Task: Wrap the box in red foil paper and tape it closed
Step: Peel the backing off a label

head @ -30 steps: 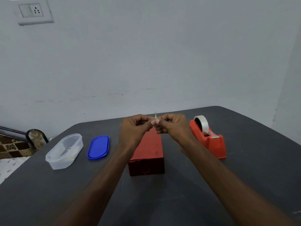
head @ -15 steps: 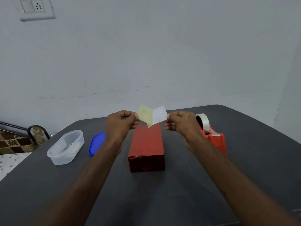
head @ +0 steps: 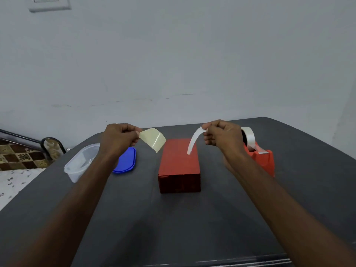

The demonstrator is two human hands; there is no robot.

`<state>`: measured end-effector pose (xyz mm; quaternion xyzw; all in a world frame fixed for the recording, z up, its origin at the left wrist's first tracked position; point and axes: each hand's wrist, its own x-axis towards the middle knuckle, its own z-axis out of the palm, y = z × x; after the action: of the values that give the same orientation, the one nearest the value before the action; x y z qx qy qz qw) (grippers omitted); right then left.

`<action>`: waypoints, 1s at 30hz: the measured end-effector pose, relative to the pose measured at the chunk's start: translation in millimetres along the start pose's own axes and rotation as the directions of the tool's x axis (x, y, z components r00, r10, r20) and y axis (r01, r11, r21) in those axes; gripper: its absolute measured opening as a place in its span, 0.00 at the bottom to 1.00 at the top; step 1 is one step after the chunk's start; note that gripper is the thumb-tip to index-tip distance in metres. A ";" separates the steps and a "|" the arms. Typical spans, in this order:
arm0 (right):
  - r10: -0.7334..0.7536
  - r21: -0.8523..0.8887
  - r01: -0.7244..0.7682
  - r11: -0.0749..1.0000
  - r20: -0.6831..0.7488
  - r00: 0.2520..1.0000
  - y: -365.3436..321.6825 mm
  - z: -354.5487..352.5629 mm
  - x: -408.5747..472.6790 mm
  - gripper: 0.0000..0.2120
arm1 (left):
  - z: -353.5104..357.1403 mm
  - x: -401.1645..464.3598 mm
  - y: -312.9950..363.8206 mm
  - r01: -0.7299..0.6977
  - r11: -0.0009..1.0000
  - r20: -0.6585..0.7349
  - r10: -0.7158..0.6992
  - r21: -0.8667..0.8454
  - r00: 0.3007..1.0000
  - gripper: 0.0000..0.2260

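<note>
Two strips, both pinched: left hand [head: 120, 138] holds yellowish tape piece [head: 153, 139], right hand [head: 221, 135] holds white backing strip [head: 192, 142]. Red-wrapped box [head: 179, 166] sits on bench [head: 192, 228] between hands, below them. Tape looks light, floppy, sticky; hold corners only.

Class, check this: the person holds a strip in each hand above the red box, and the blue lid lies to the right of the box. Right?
Not quite. The head view shows the blue lid left of the red box, not right. The left hand and right hand each do pinch a strip.
</note>
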<state>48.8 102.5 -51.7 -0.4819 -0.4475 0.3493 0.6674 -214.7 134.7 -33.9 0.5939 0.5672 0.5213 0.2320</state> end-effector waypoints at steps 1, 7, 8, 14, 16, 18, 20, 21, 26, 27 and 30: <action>0.012 0.012 -0.012 1.000 0.010 1.000 -1.0 1.6 0.3 0.08 | 0.2 3.4 -1.9 0.018 0.999 0.028 -0.019 0.037 0.999 0.08; 0.028 -0.006 -0.028 1.000 0.073 0.997 4.3 15.6 -5.5 0.08 | 7.3 10.5 -43.8 0.068 0.931 0.252 -0.167 0.358 0.953 0.10; 0.014 -0.023 -0.012 1.000 0.085 0.996 5.8 16.0 -5.5 0.07 | 10.2 9.5 -51.7 0.042 0.911 0.292 -0.175 0.409 0.940 0.10; -0.027 -0.126 0.041 0.991 0.113 0.993 8.3 16.8 -4.7 0.06 | 24.3 3.3 -75.4 -0.070 0.823 0.383 -0.186 0.564 0.905 0.11; -0.021 -0.155 0.037 0.987 0.106 0.994 8.1 17.6 -3.7 0.07 | 25.7 4.3 -75.5 -0.112 0.813 0.382 -0.143 0.571 0.913 0.09; -0.006 -0.160 0.025 0.987 0.120 0.993 7.5 18.6 -2.6 0.06 | 26.0 5.7 -72.2 -0.166 0.811 0.353 -0.054 0.561 0.934 0.05; 0.007 -0.169 0.015 0.986 0.132 0.991 7.9 19.9 -0.7 0.05 | 26.9 6.4 -63.4 -0.193 0.856 0.309 0.041 0.479 0.950 0.03; 0.009 -0.174 0.015 0.985 0.136 0.991 8.5 21.0 0.7 0.04 | 27.9 6.6 -57.5 -0.184 0.905 0.295 0.069 0.384 0.953 0.03; 0.032 -0.212 -0.001 0.977 0.146 0.989 13.8 25.7 7.0 0.03 | 35.2 -4.7 -16.3 -0.023 0.986 0.320 0.077 -0.167 0.944 0.10; 0.037 -0.223 -0.004 0.975 0.145 0.989 15.0 25.8 8.2 0.03 | 37.8 -5.3 -12.7 -0.031 0.984 0.321 0.087 -0.178 0.943 0.10; 0.056 -0.227 -0.022 0.974 0.144 0.988 19.4 25.9 13.5 0.05 | 45.0 -0.8 -12.4 -0.035 0.982 0.260 0.083 -0.185 0.962 0.06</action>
<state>28.7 128.9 -63.2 -0.5354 -0.5234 0.3447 0.5662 -180.2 151.3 -60.7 0.6519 0.4641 0.4921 0.3426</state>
